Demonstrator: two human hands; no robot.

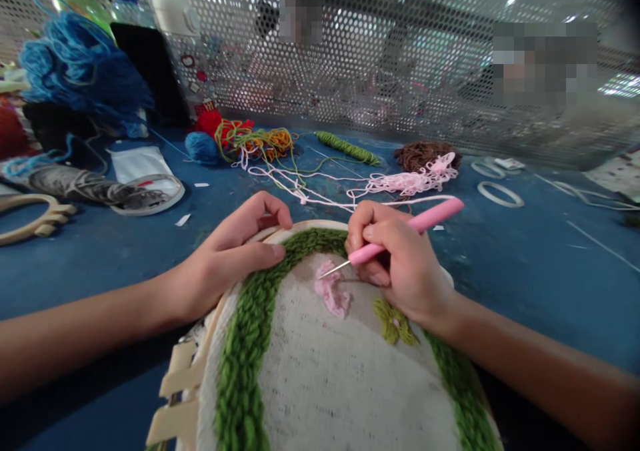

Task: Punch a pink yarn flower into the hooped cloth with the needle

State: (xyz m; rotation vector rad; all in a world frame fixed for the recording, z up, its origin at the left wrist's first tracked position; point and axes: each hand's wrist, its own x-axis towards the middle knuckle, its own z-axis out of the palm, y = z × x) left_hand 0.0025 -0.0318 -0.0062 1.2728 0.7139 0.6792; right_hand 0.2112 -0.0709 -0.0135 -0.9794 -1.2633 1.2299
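Note:
My right hand (395,257) is shut around a pink-handled punch needle (405,227), its thin metal tip (334,270) touching pink yarn stitches (330,289) on beige linen fabric (340,377). That fabric is stretched in a wooden embroidery hoop (180,387), and my left hand (235,257) grips the hoop's upper rim. Thick green yarn loops (245,337) form a curved band across the cloth, and an olive yarn flower (393,322) sits just below my right hand. A pink yarn strand (310,194) runs back to a loose tangle (415,183).
The blue work table (540,284) holds a blue yarn heap (65,64), a green skein (347,147), brown yarn (425,156), a spare wooden hoop (30,217), and white rings (500,194). A perforated metal screen (400,51) stands behind.

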